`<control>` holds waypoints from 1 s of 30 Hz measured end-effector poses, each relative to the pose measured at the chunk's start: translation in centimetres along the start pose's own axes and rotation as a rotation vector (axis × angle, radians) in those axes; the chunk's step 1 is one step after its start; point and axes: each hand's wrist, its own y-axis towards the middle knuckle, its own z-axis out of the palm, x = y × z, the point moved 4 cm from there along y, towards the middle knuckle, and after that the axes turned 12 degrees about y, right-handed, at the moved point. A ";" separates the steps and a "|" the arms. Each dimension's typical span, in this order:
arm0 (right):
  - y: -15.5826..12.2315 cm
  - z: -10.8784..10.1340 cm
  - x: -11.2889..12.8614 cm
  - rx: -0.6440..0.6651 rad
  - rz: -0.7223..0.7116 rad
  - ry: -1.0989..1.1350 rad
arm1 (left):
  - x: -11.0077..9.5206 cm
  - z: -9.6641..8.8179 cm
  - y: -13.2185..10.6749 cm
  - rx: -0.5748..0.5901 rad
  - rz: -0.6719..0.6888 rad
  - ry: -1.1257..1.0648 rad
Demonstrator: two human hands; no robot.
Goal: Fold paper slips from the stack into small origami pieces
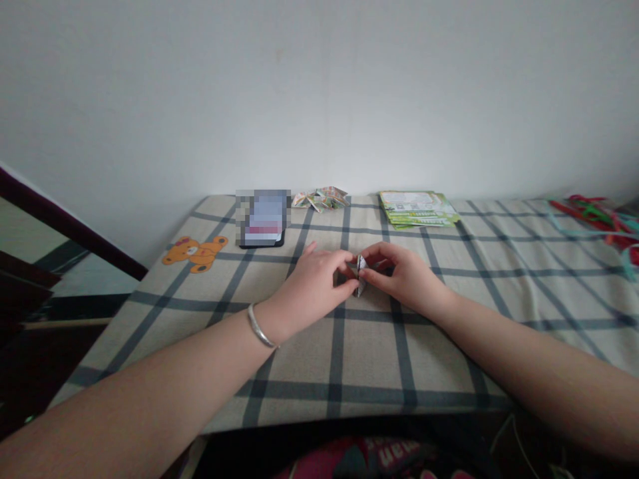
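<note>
One small folded paper [361, 278]: just below the middle of the frame, pinched between the fingertips of two hands; pale with dark markings, seen as a narrow, upright sliver with pointed ends.
Left hand [317, 273]: left of the paper, closed in a pinch on its left edge, the thumb low and the forefinger high, the little finger sticking up apart from the rest.
Right hand [402, 274]: right of the paper, gripping it too, thumb across its near face, the forefinger curled over near the top; the fingertips behind are hidden.
Bracelet [258, 327]: a silver-coloured band around the left wrist.
Phone [265, 216]: above and left of the hands, lying flat, its screen lit and blurred by pixelation.
Folded paper shapes [322, 198]: top edge of the table, just right of the phone, patterned and angular.
Green printed sheets [418, 209]: a loose stack to the upper right of the hands.
Bear picture [196, 253]: orange, left of centre, below and left of the phone.
Coloured strips [602, 216]: red, green and pale blue, tangled at the right edge of the frame.
Checked cloth [367, 356]: beige with dark blue-grey lines, under everything on the table.
Wall [319, 86]: plain and pale, filling the upper frame.
</note>
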 end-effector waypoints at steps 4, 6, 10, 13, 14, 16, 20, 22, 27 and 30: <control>-0.1 0.1 -0.6 -0.002 0.032 0.096 | -0.1 0.0 0.2 -0.007 -0.026 -0.020; -0.1 0.1 -0.7 0.001 0.045 0.094 | -0.1 -0.1 0.2 -0.023 -0.015 -0.009; -0.2 0.2 -0.5 0.010 0.060 0.062 | -0.2 -0.1 0.2 -0.042 -0.005 0.026; -0.2 0.3 -0.2 -0.012 0.047 0.033 | -0.4 0.0 0.0 -0.061 -0.007 0.037; -0.2 0.3 -0.2 -0.017 0.042 0.024 | -0.5 0.0 -0.1 -0.063 -0.008 0.041; -0.2 0.3 -0.2 -0.012 0.032 0.010 | -0.7 0.1 -0.2 -0.056 -0.007 0.057; -0.2 0.3 0.0 -0.020 -0.028 -0.047 | -0.8 0.1 -0.3 -0.037 0.011 0.074; -0.3 0.2 0.2 -0.032 -0.051 -0.104 | -0.9 0.0 -0.3 -0.043 0.012 0.064; -0.4 0.3 0.4 -0.014 -0.027 -0.120 | -0.8 -0.1 -0.2 -0.050 -0.002 0.053; -0.4 0.4 0.3 0.028 0.018 -0.045 | -0.8 -0.2 -0.2 -0.052 -0.014 0.040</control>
